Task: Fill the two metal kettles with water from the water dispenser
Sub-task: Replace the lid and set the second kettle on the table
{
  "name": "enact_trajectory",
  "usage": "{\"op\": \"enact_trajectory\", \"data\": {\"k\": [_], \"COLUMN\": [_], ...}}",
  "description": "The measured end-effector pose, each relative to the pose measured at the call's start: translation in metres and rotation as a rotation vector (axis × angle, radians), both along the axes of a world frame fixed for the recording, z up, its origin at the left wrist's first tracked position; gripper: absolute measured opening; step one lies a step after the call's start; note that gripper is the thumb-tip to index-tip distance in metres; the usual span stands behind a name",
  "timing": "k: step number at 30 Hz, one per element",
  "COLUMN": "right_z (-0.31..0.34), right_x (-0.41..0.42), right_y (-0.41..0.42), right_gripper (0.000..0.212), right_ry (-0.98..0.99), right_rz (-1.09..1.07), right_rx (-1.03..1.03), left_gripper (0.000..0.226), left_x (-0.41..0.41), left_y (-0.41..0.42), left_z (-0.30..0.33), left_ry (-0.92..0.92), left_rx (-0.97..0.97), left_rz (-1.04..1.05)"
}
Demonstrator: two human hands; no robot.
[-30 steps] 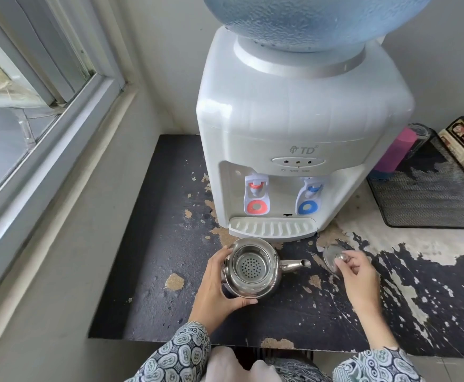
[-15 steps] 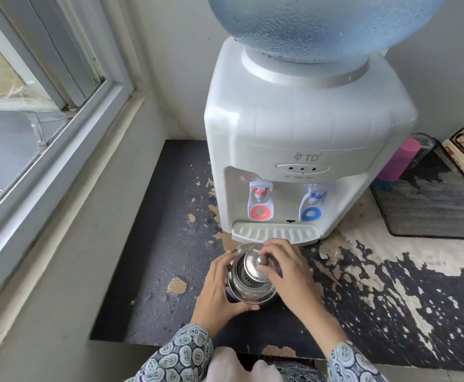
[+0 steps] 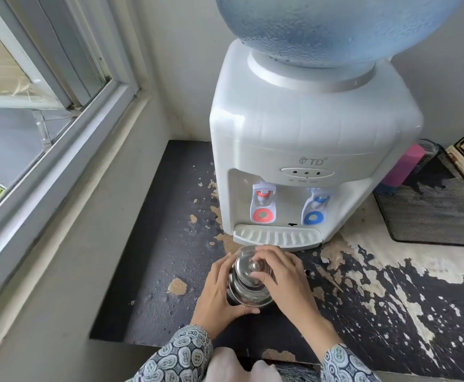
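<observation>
My right fingers (image 3: 263, 277) pinch the lid (image 3: 248, 270) on the metal kettle (image 3: 246, 288); my left hand (image 3: 219, 290) clasps its body from nine o'clock. The kettle stands at six o'clock of the drip tray (image 3: 277, 237), spout toward three, red tap (image 3: 263, 205) at twelve.

Shiny metal kettle (image 3: 248, 288) upright on worn tabletop, lid (image 3: 248, 267) apparently seated, before white water dispenser (image 3: 308, 150)

- White dispenser (image 3: 302, 139) under a blue bottle (image 3: 332, 26)
- Red tap (image 3: 263, 205), blue tap (image 3: 315, 209) beside it
- Shiny silver kettle (image 3: 246, 285) before the dispenser
- Black peeling table (image 3: 153, 285)
- Pink cup (image 3: 403, 168) right of the dispenser
- Blue-grey patterned sleeves (image 3: 175, 354)
</observation>
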State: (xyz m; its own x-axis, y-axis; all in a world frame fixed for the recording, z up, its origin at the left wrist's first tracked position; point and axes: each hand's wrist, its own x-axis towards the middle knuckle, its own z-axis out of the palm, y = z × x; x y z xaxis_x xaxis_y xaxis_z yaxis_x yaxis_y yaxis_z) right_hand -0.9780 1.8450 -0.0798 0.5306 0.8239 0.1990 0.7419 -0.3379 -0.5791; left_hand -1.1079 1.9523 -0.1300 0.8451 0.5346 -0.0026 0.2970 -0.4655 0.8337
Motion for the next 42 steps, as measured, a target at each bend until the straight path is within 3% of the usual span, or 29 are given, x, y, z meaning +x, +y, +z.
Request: {"op": "enact_trajectory", "data": {"k": [11,15,27,35,39,42], "right_z": [0.0,0.011,0.026,0.036,0.05,0.05], "right_x": [0.003,0.014,0.016,0.041,0.056,0.056], "right_y": [0.0,0.005,0.021,0.04,0.039,0.024], "right_gripper": [0.023,0.026,0.023,0.027,0.032,0.048], "right_ry": [0.051,0.136,0.145,0.406,0.678,0.799], "right_rz": [0.051,0.121,0.206,0.345,0.33,0.255], "right_rx": [-0.188,-0.287,-0.475,-0.628,-0.569,-0.446], "left_gripper": [0.088,0.086,0.082,0.079,0.039,0.027], "left_x": [-0.002,-0.002,0.001,0.018,0.03,0.036], "left_y": [0.0,0.001,0.008,0.03,0.038,0.043], "left_z": [0.009,0.009,0.024,0.059,0.075,0.078], "left_ry": [0.098,0.104,0.202,0.365,0.438,0.46], "left_rx": [0.103,0.145,0.196,0.068,-0.041,-0.08], "left_rz": [-0.017,-0.025,-0.025,-0.086,-0.084,-0.063]}}
